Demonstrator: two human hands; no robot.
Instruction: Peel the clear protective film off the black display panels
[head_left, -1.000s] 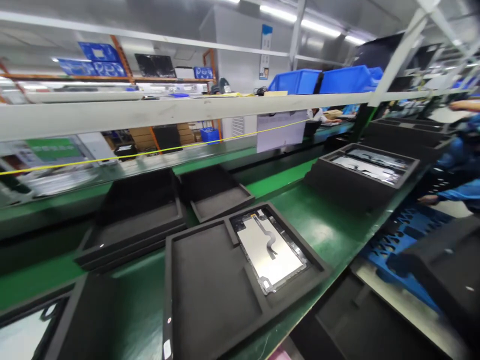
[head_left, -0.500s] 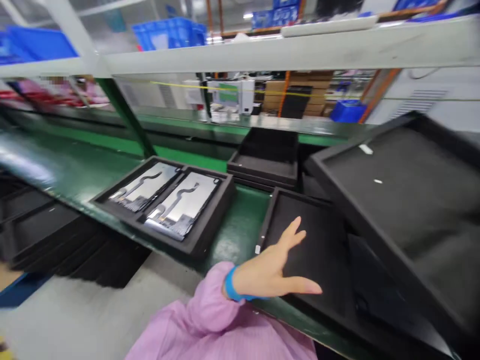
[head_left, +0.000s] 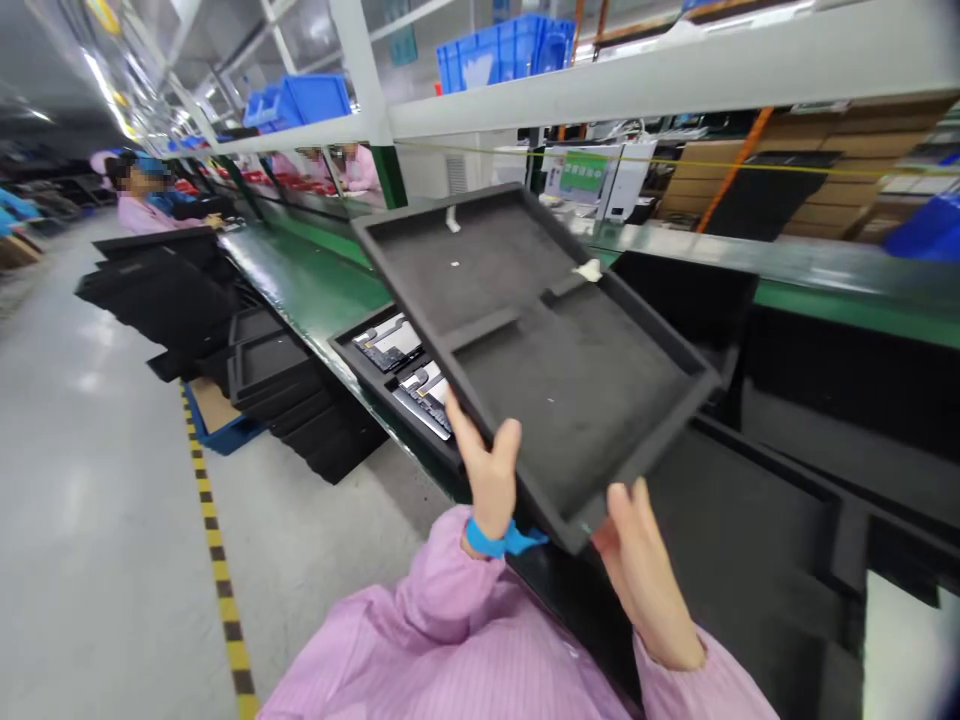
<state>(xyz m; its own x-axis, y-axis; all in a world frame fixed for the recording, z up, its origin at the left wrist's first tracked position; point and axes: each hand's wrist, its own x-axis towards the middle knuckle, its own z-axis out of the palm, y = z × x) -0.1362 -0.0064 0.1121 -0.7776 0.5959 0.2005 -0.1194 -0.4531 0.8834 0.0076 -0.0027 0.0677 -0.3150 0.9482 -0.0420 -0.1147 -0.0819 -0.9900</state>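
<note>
A black foam tray (head_left: 577,390) with two shallow compartments is tilted up in front of me. My left hand (head_left: 489,472), with a blue band at the wrist, grips its near left edge, thumb on the rim. My right hand (head_left: 643,560) holds the tray by its near right corner, fingers curled at the edge. Bits of white tape (head_left: 452,220) stick to the tray. Below and behind it, partly covered, a second foam tray (head_left: 360,360) on the bench holds silver flat panels (head_left: 427,390) with dark flex strips.
More black trays (head_left: 750,510) lie on the green bench (head_left: 300,262) at right. Stacked black trays (head_left: 292,385) stand on the floor at left, near a yellow-black floor line (head_left: 214,540). Blue bins (head_left: 502,55) sit on the shelf above. Other people (head_left: 154,195) are farther down the line.
The tilted tray has come from the right to the middle, over the tray with panels. My left hand, open before, now grips it; my right hand has come into view. My view has turned left.
</note>
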